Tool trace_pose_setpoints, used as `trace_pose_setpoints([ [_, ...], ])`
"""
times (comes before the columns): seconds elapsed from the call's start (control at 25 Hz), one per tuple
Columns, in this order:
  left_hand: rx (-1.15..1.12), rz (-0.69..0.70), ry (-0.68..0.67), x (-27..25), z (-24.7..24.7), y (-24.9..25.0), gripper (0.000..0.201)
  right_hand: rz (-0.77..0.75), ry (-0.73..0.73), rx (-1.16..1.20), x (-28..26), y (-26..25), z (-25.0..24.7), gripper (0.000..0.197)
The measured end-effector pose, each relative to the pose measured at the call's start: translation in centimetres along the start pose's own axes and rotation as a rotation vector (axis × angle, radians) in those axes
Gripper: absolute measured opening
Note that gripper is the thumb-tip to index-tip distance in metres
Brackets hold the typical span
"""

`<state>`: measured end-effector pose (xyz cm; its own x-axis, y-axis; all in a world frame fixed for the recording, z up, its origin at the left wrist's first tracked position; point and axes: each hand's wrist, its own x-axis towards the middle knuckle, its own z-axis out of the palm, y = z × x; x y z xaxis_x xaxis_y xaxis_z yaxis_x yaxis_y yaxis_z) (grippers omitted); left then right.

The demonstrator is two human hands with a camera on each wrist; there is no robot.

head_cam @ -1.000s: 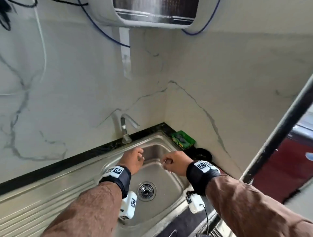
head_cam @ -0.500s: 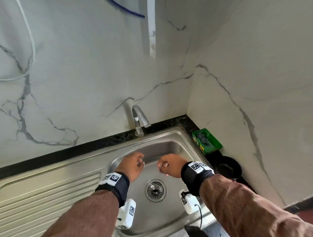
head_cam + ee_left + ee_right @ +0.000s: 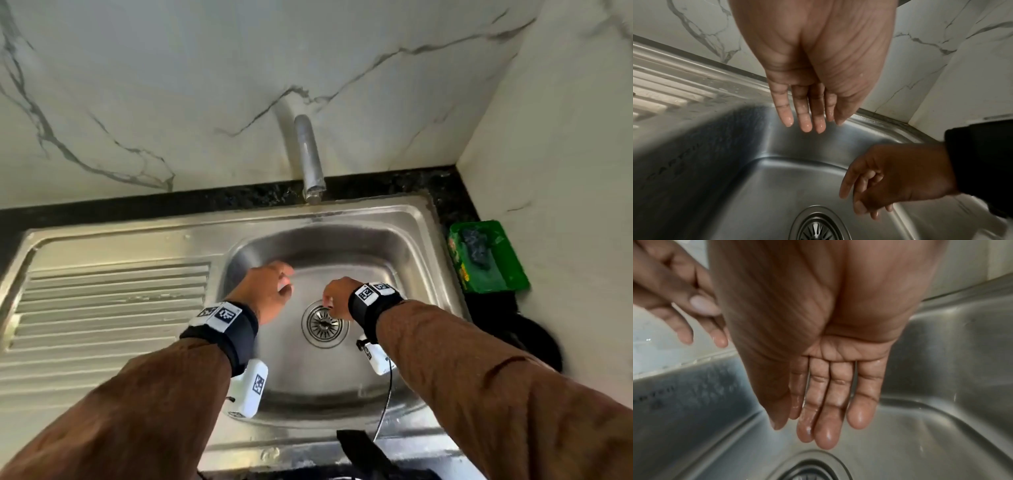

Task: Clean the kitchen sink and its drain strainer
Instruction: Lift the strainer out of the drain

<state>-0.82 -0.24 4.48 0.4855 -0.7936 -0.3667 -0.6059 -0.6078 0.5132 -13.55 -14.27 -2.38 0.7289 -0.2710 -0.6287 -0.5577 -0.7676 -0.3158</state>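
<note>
The stainless steel sink [image 3: 407, 240] has its round drain strainer [image 3: 323, 325] seated in the basin floor. Both hands hang inside the basin, empty and wet. My left hand [image 3: 277, 287] hovers left of the strainer, its fingers [image 3: 807, 123] straight and pointing down at the back wall of the basin. My right hand [image 3: 334, 301] is just above the strainer's upper right edge; its fingers [image 3: 826, 431] are stretched out and glistening, above the strainer [image 3: 807, 470]. Neither hand touches the metal. The strainer [image 3: 818, 227] shows at the bottom of the left wrist view.
A faucet [image 3: 308, 161] stands at the back rim, with no water visibly running. A ribbed drainboard [image 3: 109, 301] lies to the left. A green soap box [image 3: 507, 277] holding a dark scrubber [image 3: 478, 248] sits at the right wall, with a black round object [image 3: 537, 346] in front of it.
The head view has tipped down and closer over the sink. Both hands have sunk lower into the basin; the right hand has uncurled and now hangs over the strainer.
</note>
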Motion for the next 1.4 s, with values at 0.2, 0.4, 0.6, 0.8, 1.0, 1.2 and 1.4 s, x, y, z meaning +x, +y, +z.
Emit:
trace_pose_setpoints([
  [0.2,0.013,-0.003,-0.025,1.3,1.3,0.1,0.034,0.007,-0.121,-0.188,3.8,0.2,3.4,0.033],
  [0.4,0.012,-0.016,-0.082,3.2,3.1,-1.4,0.028,-0.019,-0.108,-0.219,5.5,0.9,5.0,0.027],
  [0.6,0.023,-0.024,-0.127,5.1,4.0,-2.8,0.028,-0.068,-0.183,-0.206,7.5,1.1,6.3,0.027],
  [0.8,0.011,-0.044,-0.156,6.7,4.7,-3.9,0.030,-0.044,-0.201,-0.177,9.1,1.0,6.7,0.025],
  [1.0,-0.006,-0.052,-0.183,6.6,5.4,-5.4,0.030,-0.067,-0.148,-0.199,9.6,0.9,7.6,0.024],
  [1.2,-0.003,-0.063,-0.169,5.8,4.7,-6.3,0.031,-0.041,-0.121,-0.119,8.8,1.0,7.6,0.034],
  [1.4,-0.001,-0.039,-0.141,4.5,3.6,-5.5,0.030,0.055,-0.068,-0.016,6.8,1.2,6.3,0.036],
])
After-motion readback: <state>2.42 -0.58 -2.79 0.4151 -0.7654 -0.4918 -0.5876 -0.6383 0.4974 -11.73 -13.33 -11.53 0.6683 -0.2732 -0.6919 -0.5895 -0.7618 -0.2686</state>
